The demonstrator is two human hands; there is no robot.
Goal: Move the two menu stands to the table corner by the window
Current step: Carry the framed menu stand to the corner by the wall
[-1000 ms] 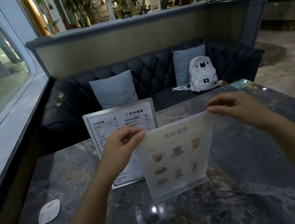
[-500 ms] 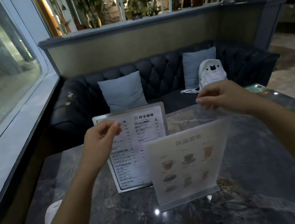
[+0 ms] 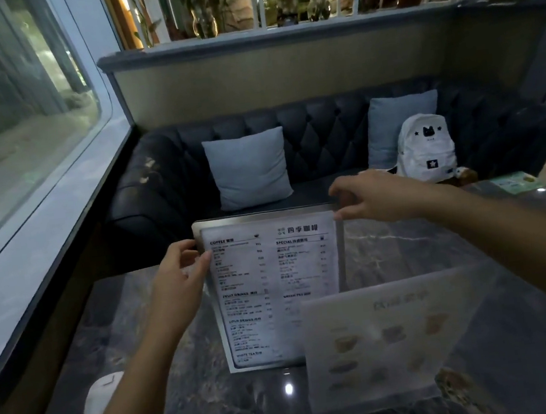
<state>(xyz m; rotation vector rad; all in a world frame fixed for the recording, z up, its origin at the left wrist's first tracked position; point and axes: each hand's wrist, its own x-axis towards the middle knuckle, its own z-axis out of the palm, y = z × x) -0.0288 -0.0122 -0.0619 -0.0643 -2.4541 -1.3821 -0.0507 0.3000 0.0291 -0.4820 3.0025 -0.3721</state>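
Observation:
Two menu stands are upright on the dark marble table (image 3: pixel 423 251). The metal-framed text menu (image 3: pixel 274 288) is in the middle. My left hand (image 3: pixel 179 278) pinches its left edge near the top, and my right hand (image 3: pixel 376 196) grips its top right corner. The clear acrylic drinks menu (image 3: pixel 392 339) with cup pictures rests nearer to me on the right, free of both hands, and overlaps the text menu's lower right part.
The window (image 3: pixel 18 133) and its sill run along the left. A small white device (image 3: pixel 100 395) lies on the table near the left edge. Behind the table is a dark tufted sofa (image 3: pixel 324 133) with two cushions and a white backpack (image 3: pixel 426 148).
Both hands let go of the acrylic drinks menu, which now rests on the table. They moved up and back and took hold of the metal-framed text menu.

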